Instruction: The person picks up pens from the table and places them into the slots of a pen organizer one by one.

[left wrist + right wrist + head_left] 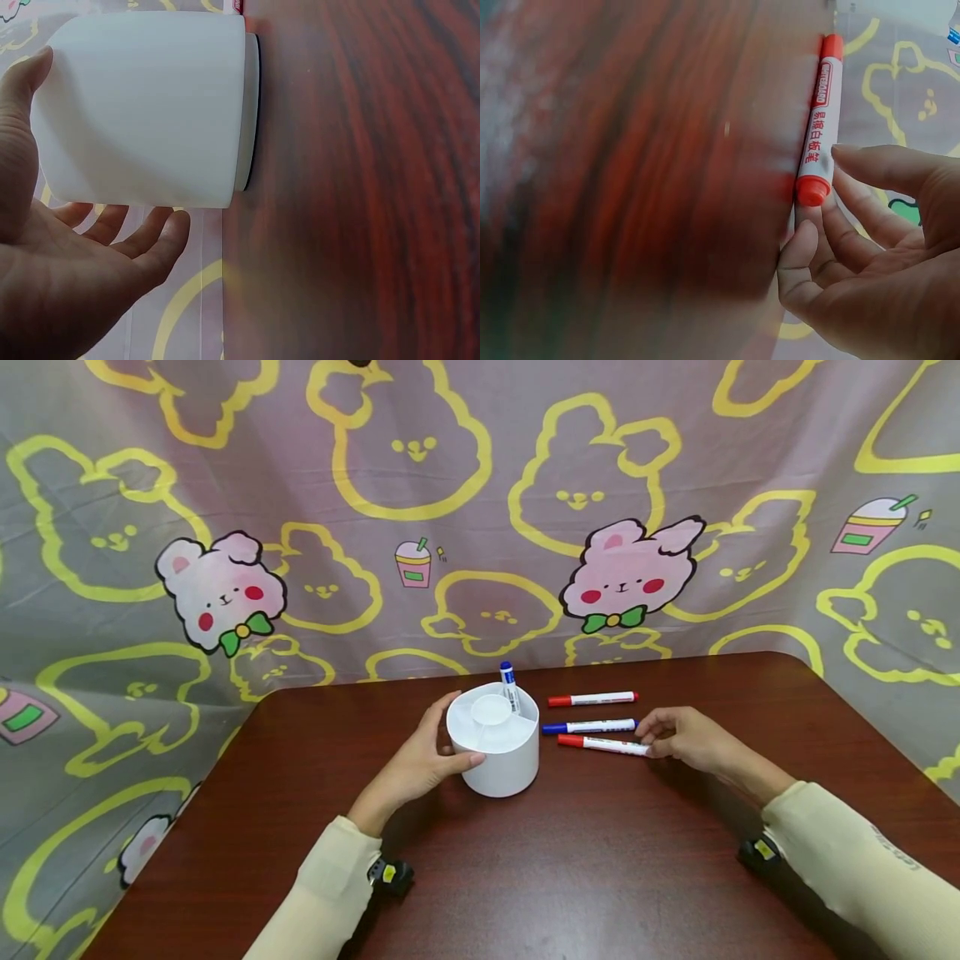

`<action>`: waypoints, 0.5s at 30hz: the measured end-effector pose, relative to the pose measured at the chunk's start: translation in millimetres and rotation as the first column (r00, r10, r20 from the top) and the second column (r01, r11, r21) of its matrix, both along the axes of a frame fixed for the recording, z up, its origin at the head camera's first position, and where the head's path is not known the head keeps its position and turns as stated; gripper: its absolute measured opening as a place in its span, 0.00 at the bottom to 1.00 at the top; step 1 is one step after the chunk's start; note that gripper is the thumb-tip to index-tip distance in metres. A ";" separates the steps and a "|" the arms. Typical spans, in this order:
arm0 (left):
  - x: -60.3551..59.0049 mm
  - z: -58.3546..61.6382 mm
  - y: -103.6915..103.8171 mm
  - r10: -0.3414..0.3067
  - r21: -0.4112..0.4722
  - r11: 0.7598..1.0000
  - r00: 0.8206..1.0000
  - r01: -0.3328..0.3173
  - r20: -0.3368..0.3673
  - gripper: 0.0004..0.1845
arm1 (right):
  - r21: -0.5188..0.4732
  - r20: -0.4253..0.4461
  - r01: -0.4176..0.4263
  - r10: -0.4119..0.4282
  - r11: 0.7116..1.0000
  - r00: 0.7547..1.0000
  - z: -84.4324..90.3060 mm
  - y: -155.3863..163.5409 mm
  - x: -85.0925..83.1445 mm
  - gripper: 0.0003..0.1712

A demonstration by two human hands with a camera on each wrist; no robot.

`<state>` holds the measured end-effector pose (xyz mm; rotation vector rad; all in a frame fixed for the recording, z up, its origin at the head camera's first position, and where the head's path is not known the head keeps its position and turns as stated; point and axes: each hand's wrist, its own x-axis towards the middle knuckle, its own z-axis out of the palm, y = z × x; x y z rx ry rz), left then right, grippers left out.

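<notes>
A round white plastic pen holder (501, 752) with divided compartments stands near the middle of the dark red wooden tabletop (525, 877), somewhat toward its far edge. The left hand (420, 764) cups the holder's left wall, thumb on the near side and fingers spread round the far side; the left wrist view shows the fingers relaxed and barely curved, bracing the holder so it stays put rather than gripping it.

One blue-capped whiteboard marker (510, 687) stands upright in a compartment on the far side of the holder.

Three more markers lie in parallel just right of the holder, caps toward it: a red-capped marker (592, 699) farthest back, a blue-capped marker (589, 727) between, and a second red-capped marker (602, 744) nearest the near edge. The right hand (682, 739) is at the tail end of this nearest marker, fingertips (814, 240) curled against its red end plug as if to pinch it; it is not lifted off the tabletop.
</notes>
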<state>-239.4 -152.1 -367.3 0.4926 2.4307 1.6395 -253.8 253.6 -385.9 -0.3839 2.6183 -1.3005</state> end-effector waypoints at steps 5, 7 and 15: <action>0.7 0.7 0.8 0.004 -0.012 1.000 1.000 -0.004 -0.011 0.55 | 0.013 -0.017 -0.014 0.014 1.000 1.000 -3.0 -1.2 -0.9 0.13; 0.8 0.8 0.7 0.004 -0.016 1.000 1.000 -0.004 -0.013 0.55 | 0.019 -0.015 -0.015 0.015 1.000 1.000 -3.1 -2.5 -0.5 0.13; 1.4 0.7 0.7 0.003 -0.022 1.000 1.000 -0.003 -0.011 0.55 | 0.098 -0.008 -0.025 0.026 0.995 1.000 -1.3 -5.1 3.2 0.08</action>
